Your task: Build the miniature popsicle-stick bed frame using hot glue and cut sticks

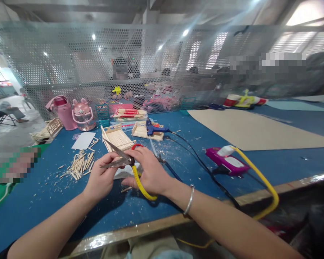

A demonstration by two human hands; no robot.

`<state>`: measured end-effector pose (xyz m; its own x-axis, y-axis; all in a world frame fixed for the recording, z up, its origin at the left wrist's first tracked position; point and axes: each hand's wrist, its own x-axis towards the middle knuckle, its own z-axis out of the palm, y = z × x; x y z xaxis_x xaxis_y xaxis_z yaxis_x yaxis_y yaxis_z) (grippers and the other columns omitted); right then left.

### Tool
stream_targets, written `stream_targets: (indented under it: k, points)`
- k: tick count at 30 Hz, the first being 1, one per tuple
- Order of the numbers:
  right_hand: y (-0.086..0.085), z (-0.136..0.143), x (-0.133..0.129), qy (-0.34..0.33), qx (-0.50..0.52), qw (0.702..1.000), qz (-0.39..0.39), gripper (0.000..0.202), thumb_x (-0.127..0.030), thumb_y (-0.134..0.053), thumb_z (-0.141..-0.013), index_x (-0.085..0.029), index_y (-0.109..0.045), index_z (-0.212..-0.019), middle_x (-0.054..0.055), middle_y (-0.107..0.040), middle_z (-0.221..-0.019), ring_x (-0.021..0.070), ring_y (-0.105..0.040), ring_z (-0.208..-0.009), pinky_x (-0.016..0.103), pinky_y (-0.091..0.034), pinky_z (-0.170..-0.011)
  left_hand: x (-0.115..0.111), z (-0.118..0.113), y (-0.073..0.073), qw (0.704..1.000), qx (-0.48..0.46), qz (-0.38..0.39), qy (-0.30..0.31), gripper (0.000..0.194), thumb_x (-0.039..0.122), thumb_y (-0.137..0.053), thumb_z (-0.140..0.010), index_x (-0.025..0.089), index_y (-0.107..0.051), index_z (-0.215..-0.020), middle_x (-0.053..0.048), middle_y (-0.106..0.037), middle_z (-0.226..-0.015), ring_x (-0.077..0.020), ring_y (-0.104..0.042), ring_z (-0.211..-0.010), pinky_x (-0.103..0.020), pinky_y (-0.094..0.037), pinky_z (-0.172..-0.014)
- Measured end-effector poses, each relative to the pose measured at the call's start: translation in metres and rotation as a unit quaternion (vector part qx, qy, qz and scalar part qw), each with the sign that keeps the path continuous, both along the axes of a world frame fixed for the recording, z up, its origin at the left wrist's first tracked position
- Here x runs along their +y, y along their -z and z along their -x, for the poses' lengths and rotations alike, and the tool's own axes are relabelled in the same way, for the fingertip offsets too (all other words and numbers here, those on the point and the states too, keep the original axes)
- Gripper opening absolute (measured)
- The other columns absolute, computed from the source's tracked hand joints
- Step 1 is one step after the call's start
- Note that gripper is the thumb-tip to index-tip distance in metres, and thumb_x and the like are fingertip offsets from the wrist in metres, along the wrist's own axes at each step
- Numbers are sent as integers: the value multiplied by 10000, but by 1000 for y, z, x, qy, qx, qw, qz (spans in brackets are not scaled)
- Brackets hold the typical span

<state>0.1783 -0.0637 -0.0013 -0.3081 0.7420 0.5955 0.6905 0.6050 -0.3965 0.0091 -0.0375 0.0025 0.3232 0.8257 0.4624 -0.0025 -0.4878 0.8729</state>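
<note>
Scissors (131, 160) with one handle wrapped in yellow tape and a red one are held in my right hand (151, 171), their blades spread and pointing left. My left hand (102, 176) is pinched beside the blades; what its fingers hold is too small to tell. Just beyond the hands lies a tray-like piece made of wooden sticks (120, 138). Short cut sticks (81, 164) are heaped to the left, with small scraps around them. A blue glue gun (156, 129) rests on a second stick piece (139, 130) further back.
On the blue table (178, 208) stand a pink bottle (66, 117) and a clear jar (83, 120) at the back left. A white card (83, 140) lies near them. To the right are a purple device (226, 162), a yellow tube (259, 176), black cables and a large cardboard sheet (253, 129).
</note>
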Motion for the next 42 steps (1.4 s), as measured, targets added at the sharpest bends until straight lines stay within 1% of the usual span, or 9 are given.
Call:
stream_targets:
  k: [5,14,18,24,32,34,37,39,42]
  points:
    - [2,1,1,-31,20,999,-9,697,-577,-709,-617,-176,-512,-1152,100,-575,-1032,233,-499,-927,403,-401,-853,0,1,4,1000,-3,16,13,159,277,-549,-837,173,-605,-732,-10,-616,-673,-126,-554,-633,-233,-431,-612]
    - [2,2,2,-44,32,998,-11,688,-588,-699,-624,-187,-510,-1150,96,-580,-1030,230,-505,-931,394,-401,-849,1,-1,6,996,-49,59,43,227,371,-586,-819,168,-600,-720,-10,-602,-674,-125,-550,-646,-230,-430,-619]
    - [2,2,1,-43,31,999,-12,695,-597,-691,-627,-176,-506,-1148,104,-578,-1043,232,-501,-931,399,-398,-856,0,-1,6,996,-53,62,46,219,366,-594,-817,170,-605,-721,-9,-604,-678,-123,-549,-652,-229,-432,-627]
    - [4,3,0,-22,26,999,-15,709,-597,-688,-628,-185,-496,-1172,101,-566,-1012,228,-495,-889,399,-407,-828,-1,-1,6,996,-52,59,45,216,366,-596,-814,170,-609,-726,-13,-605,-692,-128,-557,-657,-230,-437,-617]
    - [5,3,1,-44,42,998,-30,711,-617,-670,-635,-185,-490,-1171,104,-563,-1016,235,-498,-907,410,-407,-850,-3,-1,2,996,-50,48,56,180,307,-581,-823,172,-601,-705,-5,-608,-666,-120,-555,-646,-221,-437,-618]
    - [5,4,1,-43,41,998,-33,727,-625,-666,-633,-173,-493,-1175,113,-559,-1022,238,-497,-910,412,-411,-846,-3,-2,1,997,-41,38,50,167,278,-576,-819,171,-598,-693,-5,-610,-663,-121,-555,-643,-222,-439,-619]
    - [4,4,0,-34,38,998,-34,741,-633,-666,-626,-167,-502,-1178,119,-555,-1034,244,-494,-927,417,-409,-851,-3,-2,0,999,-34,19,22,140,242,-565,-813,172,-602,-698,-3,-617,-663,-120,-556,-634,-223,-444,-617]
    - [3,4,-1,-24,34,999,-33,743,-633,-673,-617,-175,-506,-1178,117,-552,-1049,250,-492,-951,420,-403,-861,-3,-2,0,1000,-31,4,2,140,236,-555,-815,173,-603,-699,-1,-622,-661,-120,-557,-628,-225,-449,-618]
    - [1,4,-2,-11,26,999,-27,745,-630,-679,-611,-170,-514,-1172,119,-552,-1048,256,-494,-958,418,-404,-855,-3,-2,0,1000,-22,-20,-10,125,227,-554,-810,180,-610,-708,5,-639,-667,-121,-570,-636,-228,-458,-633]
